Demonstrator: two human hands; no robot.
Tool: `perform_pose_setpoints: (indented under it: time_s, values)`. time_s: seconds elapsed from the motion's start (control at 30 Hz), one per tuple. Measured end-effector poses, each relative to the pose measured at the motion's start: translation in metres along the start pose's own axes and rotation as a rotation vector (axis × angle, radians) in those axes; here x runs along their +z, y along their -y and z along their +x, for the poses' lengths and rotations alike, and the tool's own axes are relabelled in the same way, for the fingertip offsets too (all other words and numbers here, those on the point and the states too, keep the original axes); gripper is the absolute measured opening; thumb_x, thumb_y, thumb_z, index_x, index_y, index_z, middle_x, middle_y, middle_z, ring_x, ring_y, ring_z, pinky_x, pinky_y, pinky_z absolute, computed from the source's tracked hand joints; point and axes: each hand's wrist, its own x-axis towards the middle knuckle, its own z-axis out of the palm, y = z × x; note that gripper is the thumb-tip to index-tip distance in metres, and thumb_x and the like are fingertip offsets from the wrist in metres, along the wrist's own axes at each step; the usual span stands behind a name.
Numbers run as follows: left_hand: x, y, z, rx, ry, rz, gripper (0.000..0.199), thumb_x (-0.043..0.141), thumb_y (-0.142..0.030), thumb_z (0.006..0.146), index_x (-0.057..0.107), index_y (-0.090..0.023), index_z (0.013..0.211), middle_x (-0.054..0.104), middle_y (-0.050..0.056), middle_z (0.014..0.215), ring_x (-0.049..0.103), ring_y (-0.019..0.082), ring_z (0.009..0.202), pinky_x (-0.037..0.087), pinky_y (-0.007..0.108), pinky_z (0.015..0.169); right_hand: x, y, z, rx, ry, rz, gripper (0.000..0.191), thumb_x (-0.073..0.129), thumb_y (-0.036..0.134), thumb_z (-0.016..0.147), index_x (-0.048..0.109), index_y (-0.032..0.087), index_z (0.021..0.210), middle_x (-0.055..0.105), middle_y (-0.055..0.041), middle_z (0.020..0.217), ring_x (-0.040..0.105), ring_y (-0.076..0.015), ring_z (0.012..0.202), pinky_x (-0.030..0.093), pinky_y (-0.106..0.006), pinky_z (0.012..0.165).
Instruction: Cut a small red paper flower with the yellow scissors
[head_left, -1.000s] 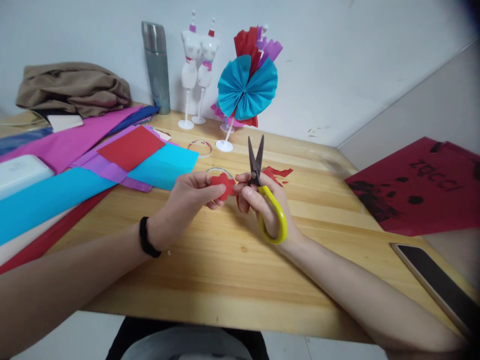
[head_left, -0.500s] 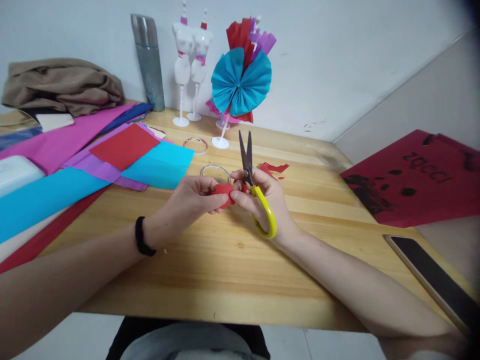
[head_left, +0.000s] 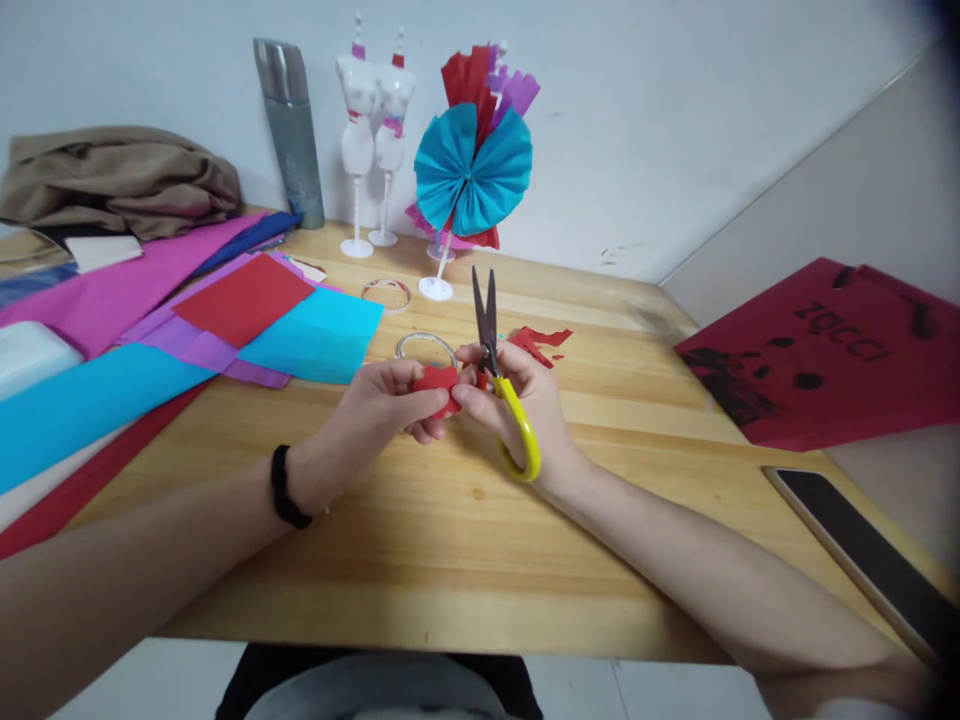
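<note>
Between my two hands is a small piece of red paper [head_left: 435,382]. My left hand [head_left: 386,400] pinches it with the thumb on top. My right hand [head_left: 536,400] keeps hold of yellow-handled scissors [head_left: 531,440], blades pointing away from me and slightly parted, while its thumb and fingertip also touch the paper's right edge. Just beyond my fingers lies a roll of tape [head_left: 427,345]. Red paper scraps [head_left: 536,345] rest on the table behind my right hand.
Coloured sheets [head_left: 315,335] cover the table's left side. At the back stand a bottle [head_left: 295,150], white mannequin stands [head_left: 358,145] and a blue pleated paper fan [head_left: 474,170] on another stand. A phone [head_left: 847,540] and a red bag [head_left: 825,360] are at the right. Another ring [head_left: 386,294] lies farther back.
The whole view has shifted slightly. My hands still hold the red paper and scissors; the left fingers below the paper have spread a little, and more of the paper shows.
</note>
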Motion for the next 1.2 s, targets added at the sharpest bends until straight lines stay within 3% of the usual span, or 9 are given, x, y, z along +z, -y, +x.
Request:
perform_pose_setpoints:
  time_s: [0.27,0.43,0.63,0.8,0.97,1.2]
  values:
    - [-0.001,-0.009,0.001,-0.043,0.04,0.208,0.014,0.074,-0.024,0.066,0.064,-0.017,0.058,0.066,0.001,0.053,0.061,0.011,0.052,0.047,0.022,0.052,-0.001,0.006,0.003,-0.01,-0.023,0.101,0.05,0.095,0.044,0.064,0.063,0.025,0.098,0.068,0.0011,0.078,0.064,-0.0163,0.069,0.056,-0.032,0.065]
    - [-0.002,-0.008,0.004,-0.08,0.066,0.319,0.016,0.072,-0.023,0.065,0.061,-0.018,0.056,0.064,-0.001,0.05,0.06,0.011,0.05,0.045,0.021,0.05,0.0,0.003,0.004,-0.011,0.016,0.102,0.042,0.094,0.036,0.065,0.065,0.025,0.092,0.063,0.0048,0.068,0.056,-0.0126,0.058,0.051,-0.029,0.059]
    - [-0.004,-0.009,0.004,-0.131,0.081,0.268,0.02,0.079,-0.032,0.061,0.07,-0.017,0.069,0.069,0.0,0.059,0.063,0.012,0.057,0.049,0.022,0.054,-0.002,0.002,0.006,-0.011,-0.058,0.138,0.039,0.089,0.035,0.07,0.063,0.023,0.097,0.06,0.0075,0.064,0.052,-0.0098,0.053,0.044,-0.026,0.052]
    - [-0.002,-0.005,0.002,-0.058,0.033,0.142,0.021,0.082,-0.034,0.063,0.072,-0.017,0.071,0.07,-0.001,0.062,0.061,0.011,0.058,0.049,0.022,0.057,0.001,0.001,0.006,0.024,-0.091,0.231,0.042,0.09,0.032,0.068,0.062,0.022,0.097,0.058,0.0093,0.062,0.046,-0.0075,0.05,0.036,-0.024,0.048]
    - [-0.002,-0.006,0.003,-0.025,-0.015,0.106,0.013,0.078,-0.028,0.063,0.072,-0.017,0.062,0.068,-0.001,0.059,0.059,0.01,0.057,0.047,0.021,0.056,0.002,-0.004,0.006,0.063,-0.069,0.306,0.042,0.089,0.03,0.065,0.064,0.021,0.098,0.06,0.0085,0.063,0.042,-0.0065,0.047,0.03,-0.024,0.046]
    - [-0.005,-0.009,0.004,-0.004,0.046,0.119,0.011,0.077,-0.025,0.063,0.069,-0.018,0.058,0.067,0.0,0.057,0.055,0.01,0.054,0.045,0.023,0.056,0.001,0.0,0.004,0.044,-0.001,0.237,0.039,0.089,0.026,0.066,0.064,0.022,0.096,0.058,0.0082,0.063,0.047,-0.0082,0.052,0.034,-0.025,0.05]
